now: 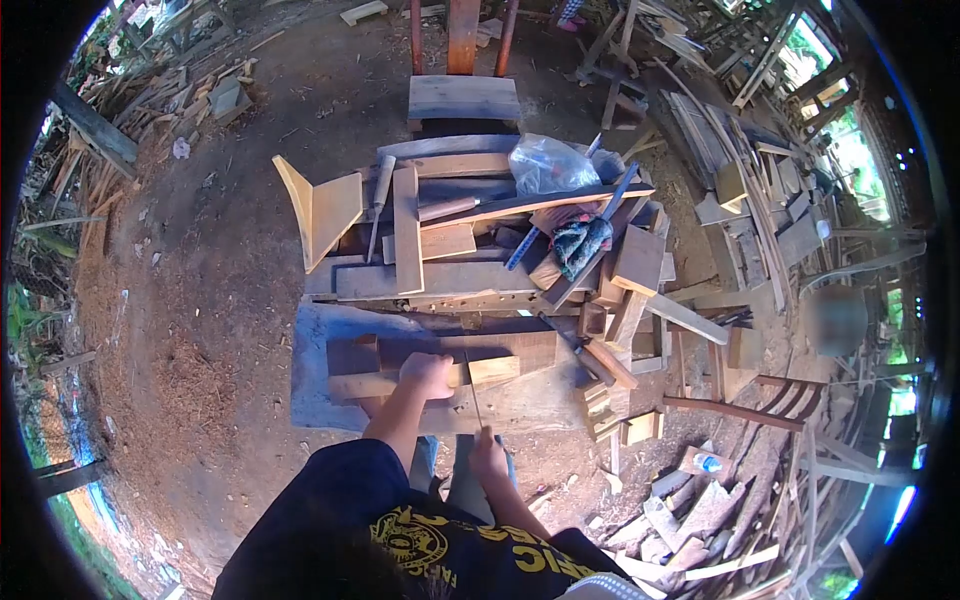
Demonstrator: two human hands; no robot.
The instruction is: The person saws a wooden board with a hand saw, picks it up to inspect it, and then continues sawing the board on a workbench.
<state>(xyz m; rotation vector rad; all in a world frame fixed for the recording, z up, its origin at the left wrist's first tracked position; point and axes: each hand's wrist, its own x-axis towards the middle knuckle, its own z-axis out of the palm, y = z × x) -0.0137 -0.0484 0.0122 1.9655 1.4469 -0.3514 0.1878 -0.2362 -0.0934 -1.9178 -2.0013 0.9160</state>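
Observation:
My left hand (428,376) is closed over a narrow wooden board (494,370), pressing it down on the workbench (312,350). Below it, my right hand (488,456) grips the handle end of a handsaw (474,396). Its thin blade shows almost edge-on and crosses the board just right of my left hand. How deep the blade sits in the wood cannot be made out. A wider dark plank (537,350) lies under the board. The saw's handle is mostly hidden by my fingers.
Beyond the bench, a pile holds planks (408,230), a chisel (380,195), a plastic bag (553,165) and a crumpled cloth (582,246). Tools with wooden handles (610,364) lie at the bench's right end. Scrap wood (705,515) and a chair frame (745,402) are to the right.

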